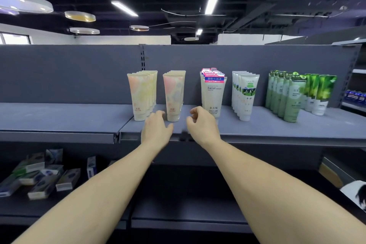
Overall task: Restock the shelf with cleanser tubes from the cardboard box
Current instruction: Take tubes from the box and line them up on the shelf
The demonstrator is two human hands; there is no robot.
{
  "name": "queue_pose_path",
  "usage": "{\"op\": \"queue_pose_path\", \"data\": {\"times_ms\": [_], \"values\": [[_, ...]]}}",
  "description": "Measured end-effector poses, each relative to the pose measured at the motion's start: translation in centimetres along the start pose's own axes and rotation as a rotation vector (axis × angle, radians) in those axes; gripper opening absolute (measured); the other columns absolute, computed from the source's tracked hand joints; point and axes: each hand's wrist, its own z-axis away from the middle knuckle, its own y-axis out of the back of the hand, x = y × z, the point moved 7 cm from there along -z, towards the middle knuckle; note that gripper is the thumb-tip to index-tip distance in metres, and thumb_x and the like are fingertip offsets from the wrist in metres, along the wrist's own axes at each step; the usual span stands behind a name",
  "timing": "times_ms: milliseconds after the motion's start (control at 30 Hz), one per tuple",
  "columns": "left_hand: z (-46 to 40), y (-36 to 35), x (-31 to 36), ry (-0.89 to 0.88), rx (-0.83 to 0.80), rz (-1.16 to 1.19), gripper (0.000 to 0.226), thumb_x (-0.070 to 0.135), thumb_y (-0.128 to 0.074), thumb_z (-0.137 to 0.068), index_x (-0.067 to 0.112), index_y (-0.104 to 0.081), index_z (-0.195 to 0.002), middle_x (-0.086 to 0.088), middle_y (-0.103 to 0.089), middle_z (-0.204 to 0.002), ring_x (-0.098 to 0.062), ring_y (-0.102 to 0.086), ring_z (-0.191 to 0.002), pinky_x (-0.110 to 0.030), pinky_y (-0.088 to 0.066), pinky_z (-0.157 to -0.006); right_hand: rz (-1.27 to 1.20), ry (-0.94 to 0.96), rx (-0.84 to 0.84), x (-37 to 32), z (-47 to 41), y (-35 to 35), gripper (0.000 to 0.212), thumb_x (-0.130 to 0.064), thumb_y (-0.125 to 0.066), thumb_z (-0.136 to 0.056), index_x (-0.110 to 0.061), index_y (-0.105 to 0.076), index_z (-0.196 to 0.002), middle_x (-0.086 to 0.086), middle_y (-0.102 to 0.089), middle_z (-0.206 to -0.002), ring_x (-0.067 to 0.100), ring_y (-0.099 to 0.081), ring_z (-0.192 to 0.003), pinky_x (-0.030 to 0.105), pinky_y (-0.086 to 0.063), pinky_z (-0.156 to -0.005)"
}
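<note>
Rows of cleanser tubes stand cap-down on the grey shelf [257, 127]. From the left: a yellow-peach row [139, 98], a pink-blue row [174, 98], a cream "Facial" row [213, 95], a white row with green print [246, 97] and green rows [293, 99]. My left hand [156, 129] hovers empty at the shelf edge, fingers between the two pastel rows. My right hand [202, 125] is just right of the pink-blue row, fingers loosely curled, holding nothing. The cardboard box is out of sight.
The shelf's left half [59, 117] is bare. On the lower shelf at left lie several small product boxes [39, 174]. A neighbouring rack at the far right holds blue items [355, 95]. A dark, bare lower shelf [188, 194] sits under my arms.
</note>
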Motion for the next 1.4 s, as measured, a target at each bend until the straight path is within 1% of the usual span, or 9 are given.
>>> {"op": "queue_pose_path", "data": {"times_ms": [200,300,400,600,700,1000,1067,1200,1400], "values": [[4.2,1.9,0.9,-0.043,0.011,-0.059,0.037,0.028,-0.053,-0.095,0.017,-0.056,-0.13,-0.002,-0.055,-0.128,-0.021,-0.05,-0.119,-0.032,-0.044,-0.075,0.059,-0.038,0.075,0.7,5.1,4.1,0.031,-0.028,-0.052,-0.094,-0.02,-0.059,-0.123,-0.007,-0.062,-0.118,0.012,-0.06,-0.102,0.031,-0.051,-0.084],[7.8,2.2,1.5,-0.117,0.023,-0.082,0.032,0.025,-0.053,-0.095,0.018,-0.059,-0.126,-0.002,-0.057,-0.125,-0.021,-0.048,-0.12,-0.034,-0.045,-0.083,0.097,-0.095,0.117,1.6,8.8,5.6,0.03,-0.029,-0.052,-0.095,-0.02,-0.057,-0.124,-0.007,-0.06,-0.119,0.012,-0.06,-0.098,0.03,-0.049,-0.081],[11.4,0.9,2.1,-0.209,-0.051,-0.126,0.03,0.022,-0.053,-0.093,0.018,-0.064,-0.12,-0.003,-0.059,-0.122,-0.023,-0.05,-0.116,-0.036,-0.046,-0.092,0.138,-0.179,0.108,2.9,12.5,6.2,0.032,-0.029,-0.053,-0.094,-0.021,-0.056,-0.125,-0.007,-0.058,-0.12,0.012,-0.059,-0.095,0.032,-0.051,-0.083],[18.2,-3.7,3.5,-0.249,-0.286,-0.142,0.027,0.018,-0.051,-0.092,0.019,-0.065,-0.115,-0.003,-0.058,-0.119,-0.023,-0.053,-0.109,-0.032,-0.044,-0.086,0.246,-0.292,-0.043,6.4,20.3,8.1,0.043,-0.032,-0.056,-0.093,-0.021,-0.049,-0.134,-0.006,-0.054,-0.124,0.013,-0.059,-0.099,0.034,-0.052,-0.085],[21.3,-6.4,5.6,-0.293,-0.404,-0.172,0.028,0.015,-0.049,-0.091,0.02,-0.065,-0.113,-0.003,-0.057,-0.118,-0.023,-0.054,-0.108,-0.032,-0.045,-0.084,0.275,-0.398,-0.036,9.7,23.4,10.9,0.049,-0.031,-0.057,-0.093,-0.019,-0.045,-0.139,-0.002,-0.053,-0.13,0.016,-0.057,-0.106,0.033,-0.049,-0.086],[27.3,-16.1,12.1,-0.393,-0.579,-0.2,0.024,0.016,-0.048,-0.09,0.017,-0.065,-0.108,-0.003,-0.06,-0.112,-0.025,-0.059,-0.101,-0.032,-0.046,-0.078,0.299,-0.615,-0.005,20.7,28.9,17.4,0.051,-0.03,-0.061,-0.092,-0.017,-0.044,-0.138,0.001,-0.057,-0.125,0.017,-0.055,-0.094,0.033,-0.049,-0.081],[28.4,-19.2,13.2,-0.401,-0.61,-0.232,0.023,0.015,-0.047,-0.09,0.016,-0.064,-0.106,-0.004,-0.06,-0.111,-0.026,-0.059,-0.1,-0.033,-0.044,-0.077,0.3,-0.653,-0.028,23.7,29.8,17.8,0.053,-0.029,-0.06,-0.091,-0.016,-0.043,-0.14,0.001,-0.057,-0.124,0.017,-0.054,-0.092,0.031,-0.045,-0.076],[31.2,-25.9,14.4,-0.371,-0.695,-0.275,0.02,0.015,-0.048,-0.089,0.017,-0.063,-0.103,-0.004,-0.059,-0.109,-0.026,-0.06,-0.096,-0.034,-0.046,-0.076,0.257,-0.722,-0.117,30.5,30.9,17.2,0.059,-0.026,-0.06,-0.092,-0.017,-0.038,-0.146,0.002,-0.055,-0.132,0.022,-0.057,-0.114,0.029,-0.04,-0.079],[35.6,-35.0,12.8,-0.228,-0.839,-0.312,0.022,0.018,-0.048,-0.09,0.017,-0.062,-0.106,-0.003,-0.058,-0.109,-0.026,-0.06,-0.095,-0.036,-0.05,-0.078,0.239,-0.828,-0.303,40.8,32.4,14.8,0.059,-0.026,-0.062,-0.093,-0.016,-0.038,-0.146,0.006,-0.058,-0.131,0.026,-0.057,-0.117,0.031,-0.045,-0.081]]}}
